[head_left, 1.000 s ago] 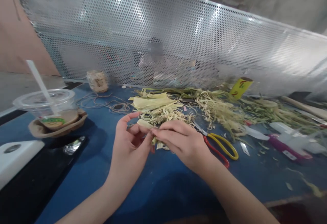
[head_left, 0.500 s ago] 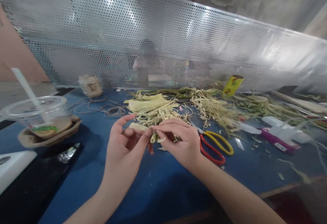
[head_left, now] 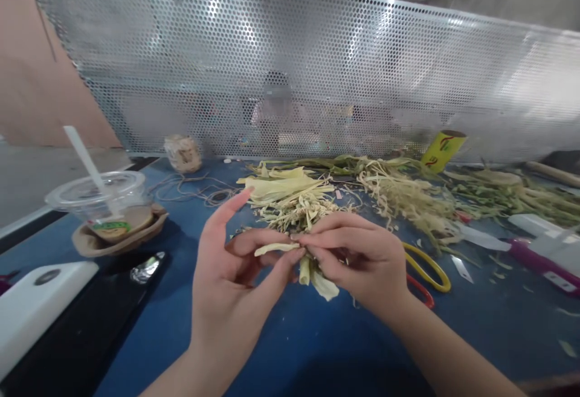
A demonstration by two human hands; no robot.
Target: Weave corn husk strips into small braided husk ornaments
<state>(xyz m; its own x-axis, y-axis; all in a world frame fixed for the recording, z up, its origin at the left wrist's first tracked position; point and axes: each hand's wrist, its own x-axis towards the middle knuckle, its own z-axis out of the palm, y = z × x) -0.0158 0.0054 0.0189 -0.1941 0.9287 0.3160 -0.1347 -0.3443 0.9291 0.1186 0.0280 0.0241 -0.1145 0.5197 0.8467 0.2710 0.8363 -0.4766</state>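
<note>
Both my hands meet over the blue table point(head_left: 290, 342), raised a little above it. My left hand point(head_left: 229, 288) pinches a pale yellow husk strip point(head_left: 277, 247) between thumb and middle fingers, its index finger pointing up. My right hand point(head_left: 357, 258) grips the same small folded husk piece point(head_left: 317, 277), whose ends hang below my fingers. A pile of shredded husk strips point(head_left: 294, 200) lies just behind my hands.
Red and yellow scissors point(head_left: 426, 276) lie right of my right hand. A plastic cup with a straw point(head_left: 106, 203) stands at left, near a white device point(head_left: 36, 300). Twine point(head_left: 194, 188), a yellow tube point(head_left: 441, 149) and more husks point(head_left: 408, 194) lie further back. A perforated metal screen point(head_left: 317, 71) backs the table, a person behind it.
Both hands have lifted off the table and come closer to me with the husk piece. My left index finger has straightened upward.
</note>
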